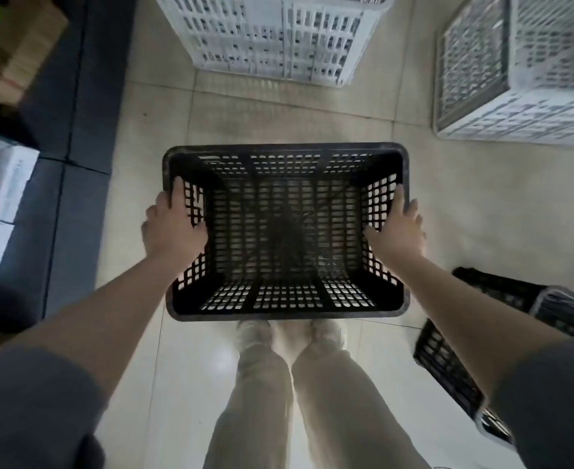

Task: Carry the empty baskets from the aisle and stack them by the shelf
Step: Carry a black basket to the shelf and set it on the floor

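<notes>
An empty black slotted basket (285,231) hangs level in front of me above the tiled floor, its open top facing the camera. My left hand (174,225) grips its left rim, thumb inside the wall. My right hand (397,231) grips the right rim the same way. A second black basket (455,360) lies tilted on the floor at the lower right, partly hidden behind my right arm.
Two white slotted crates stand ahead, one at the top centre (279,35) and one at the top right (522,69). A dark shelf base (72,130) with boxes runs along the left. My legs and feet (292,336) are below the basket.
</notes>
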`<state>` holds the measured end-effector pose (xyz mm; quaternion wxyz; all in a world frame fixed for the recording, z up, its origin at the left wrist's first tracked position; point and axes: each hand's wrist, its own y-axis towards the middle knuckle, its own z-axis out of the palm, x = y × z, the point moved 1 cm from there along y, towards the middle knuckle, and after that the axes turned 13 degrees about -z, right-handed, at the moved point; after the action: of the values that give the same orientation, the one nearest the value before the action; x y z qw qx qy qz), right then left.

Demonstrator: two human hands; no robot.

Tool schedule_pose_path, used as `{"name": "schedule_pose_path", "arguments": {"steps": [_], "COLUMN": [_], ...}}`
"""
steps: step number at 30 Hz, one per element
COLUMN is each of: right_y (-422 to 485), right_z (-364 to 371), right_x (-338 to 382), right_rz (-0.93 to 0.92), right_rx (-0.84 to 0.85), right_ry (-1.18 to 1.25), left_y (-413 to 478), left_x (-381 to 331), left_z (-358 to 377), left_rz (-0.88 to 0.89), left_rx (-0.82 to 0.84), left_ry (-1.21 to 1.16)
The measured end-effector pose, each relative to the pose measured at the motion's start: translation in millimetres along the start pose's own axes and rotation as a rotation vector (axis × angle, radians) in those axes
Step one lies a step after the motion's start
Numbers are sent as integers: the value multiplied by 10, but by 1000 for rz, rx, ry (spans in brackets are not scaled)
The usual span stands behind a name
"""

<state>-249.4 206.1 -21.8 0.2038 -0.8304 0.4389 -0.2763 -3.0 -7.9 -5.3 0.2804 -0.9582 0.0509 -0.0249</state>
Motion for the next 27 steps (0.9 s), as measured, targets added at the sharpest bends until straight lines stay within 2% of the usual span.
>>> {"name": "schedule_pose_path", "arguments": {"steps": [4, 6, 10, 12, 15, 21, 27], "right_y": [381, 534, 676, 702, 666, 376, -137], "right_z": [192, 325, 477, 502, 471, -12, -936], "right_x": [-265, -350, -533, -605, -637, -469, -104], "right_rz": [144, 154, 160, 143, 106, 74, 43], "right_rx": [-58, -87, -212, -274, -288, -316, -334], "right_ry": [83, 106, 129, 106, 80, 53, 90], "left_y": [395, 559, 674, 691, 688, 379, -109], "left_x": [230, 302, 383, 397, 418, 412, 420], "left_z": [299, 465, 745, 817, 790, 308, -704], "left_rz": [-268, -329, -289, -273, -237, -201, -193], "left_rx": [-2, 7, 43, 3, 2, -71, -136], "left_ry": [-125, -193, -293, -306, -294, -258, -255]}}
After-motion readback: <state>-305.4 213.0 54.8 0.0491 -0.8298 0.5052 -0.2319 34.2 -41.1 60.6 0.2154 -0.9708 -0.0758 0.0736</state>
